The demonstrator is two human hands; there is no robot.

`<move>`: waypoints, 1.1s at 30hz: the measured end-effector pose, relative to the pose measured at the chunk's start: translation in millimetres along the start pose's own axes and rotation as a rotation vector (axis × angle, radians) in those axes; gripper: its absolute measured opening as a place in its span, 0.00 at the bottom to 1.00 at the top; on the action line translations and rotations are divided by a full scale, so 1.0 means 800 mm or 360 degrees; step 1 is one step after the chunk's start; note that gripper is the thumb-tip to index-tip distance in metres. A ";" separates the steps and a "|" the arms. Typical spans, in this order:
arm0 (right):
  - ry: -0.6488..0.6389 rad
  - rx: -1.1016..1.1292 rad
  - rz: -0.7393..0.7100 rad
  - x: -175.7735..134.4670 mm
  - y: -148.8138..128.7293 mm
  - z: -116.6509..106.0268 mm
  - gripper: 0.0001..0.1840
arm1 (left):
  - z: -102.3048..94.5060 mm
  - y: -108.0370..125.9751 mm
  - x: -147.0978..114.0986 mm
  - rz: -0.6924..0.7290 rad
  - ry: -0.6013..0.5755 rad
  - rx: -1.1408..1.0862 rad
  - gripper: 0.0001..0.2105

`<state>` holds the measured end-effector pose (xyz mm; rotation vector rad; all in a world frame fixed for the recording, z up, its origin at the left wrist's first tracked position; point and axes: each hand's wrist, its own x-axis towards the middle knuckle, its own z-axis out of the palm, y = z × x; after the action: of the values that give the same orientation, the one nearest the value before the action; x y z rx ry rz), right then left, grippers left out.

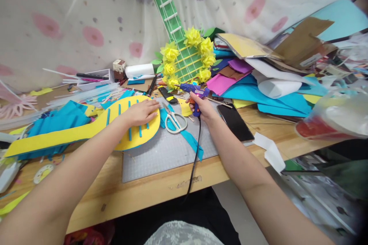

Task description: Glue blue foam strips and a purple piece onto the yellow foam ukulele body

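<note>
My left hand [143, 112] lies flat, fingers stretched out, on the rounded body of a yellow paper guitar [120, 108] with blue strips across it. The guitar's long neck reaches to the left edge of the table. In my right hand [203, 107] is a blue glue gun [193, 90], its nozzle pointing left and its black cord hanging over the table's front edge. Between my hands lie white-handled scissors [176, 123], their blades partly over a blue paper strip [192, 146]. A grey cutting mat [149, 162] is under them.
A green paper guitar [188, 63] with yellow flowers leans against the curtain. Coloured sheets [238, 84] pile up at the back right, near a black phone [235, 122]. A plastic cup [330, 118] stands at right. Crumpled blue paper [59, 120] and scraps crowd the left.
</note>
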<state>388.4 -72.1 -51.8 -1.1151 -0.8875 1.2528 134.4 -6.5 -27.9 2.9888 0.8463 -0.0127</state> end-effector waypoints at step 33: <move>0.0095 -0.1416 0.0018 -0.017 -0.039 -0.064 0.23 | 0.009 0.025 -0.007 0.0042 -0.0111 0.0071 0.23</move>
<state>443.8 -92.5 -34.0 -1.8302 -1.4509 0.8116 140.3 -26.2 -34.1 3.0203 0.8101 -0.1363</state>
